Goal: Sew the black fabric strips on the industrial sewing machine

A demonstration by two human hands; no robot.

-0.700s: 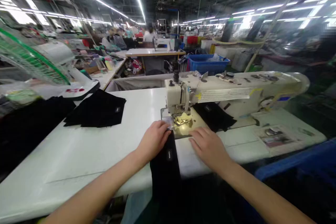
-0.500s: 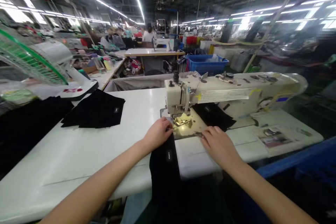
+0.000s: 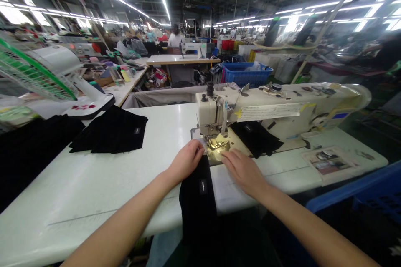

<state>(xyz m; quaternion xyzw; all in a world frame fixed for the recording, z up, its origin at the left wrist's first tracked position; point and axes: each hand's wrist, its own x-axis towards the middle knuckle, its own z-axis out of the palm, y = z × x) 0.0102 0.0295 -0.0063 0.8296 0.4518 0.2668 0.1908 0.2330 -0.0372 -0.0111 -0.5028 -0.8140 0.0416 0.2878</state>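
Observation:
A black fabric piece (image 3: 196, 212) with a small white-lettered label (image 3: 203, 186) hangs over the table's front edge, its upper end close to the presser foot of the sewing machine (image 3: 266, 112). My left hand (image 3: 187, 160) is closed on that upper end, fingertips left of the needle. My right hand (image 3: 243, 172) lies by the lit metal plate (image 3: 216, 159), fingers pressed together just right of the foot; what they pinch, if anything, is too small to make out. Another black labelled piece (image 3: 258, 139) lies under the machine arm, behind my right hand.
Stacked black pieces (image 3: 109, 133) lie on the white table (image 3: 156, 133) at left, beside more dark fabric (image 3: 34, 146). A fan (image 3: 56, 71) stands behind them. A blue crate (image 3: 351, 192) is at lower right, a blue basket (image 3: 247, 74) beyond the machine.
My right hand has moved left and slightly inward, toward the presser foot. My left hand stays near the needle on the black fabric, which has barely shifted.

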